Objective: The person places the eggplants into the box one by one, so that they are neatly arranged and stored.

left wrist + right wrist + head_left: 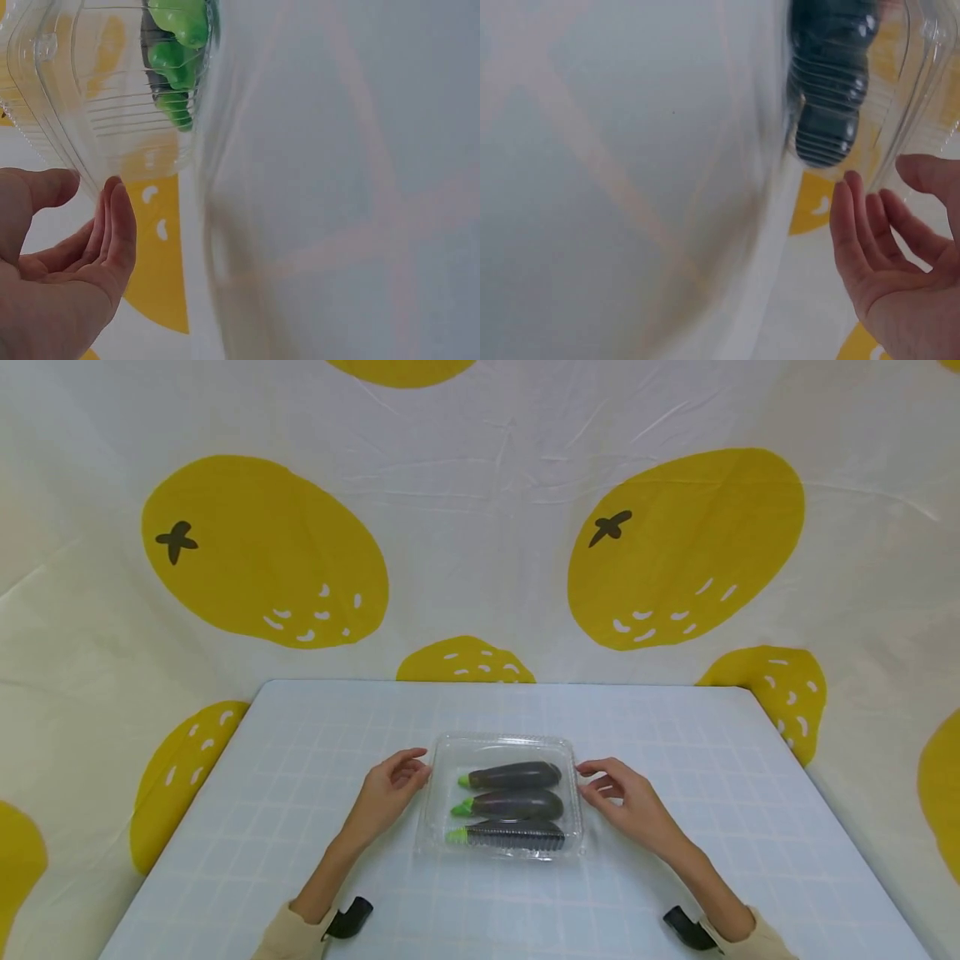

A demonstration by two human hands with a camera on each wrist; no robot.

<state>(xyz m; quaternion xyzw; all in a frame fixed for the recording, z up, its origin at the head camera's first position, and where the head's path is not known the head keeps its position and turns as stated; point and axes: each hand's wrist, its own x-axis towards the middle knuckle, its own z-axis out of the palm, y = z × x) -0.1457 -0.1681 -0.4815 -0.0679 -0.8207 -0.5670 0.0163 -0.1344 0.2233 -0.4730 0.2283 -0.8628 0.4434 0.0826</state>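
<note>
A clear plastic clamshell container point(442, 752) lies on the table with its lid down. Inside, three dark eggplants point(517, 804) with green stem ends lie one below another, stems to the left. My left hand point(390, 789) is at the container's left side, fingers loosely bent, thumb and fingertips right at its edge. On the opposite side, my right hand point(622, 797) mirrors it, fingertips close to the right edge. Both wrist views show a gap between thumb and fingers, with the container's clear rim point(64, 142) near the left fingertips.
A pale blue table point(315, 718) with a faint grid pattern surrounds the container. Behind it hangs a white cloth point(480, 543) with large yellow fruit prints. Black straps point(350, 918) sit at both wrists by the beige sleeves point(296, 935).
</note>
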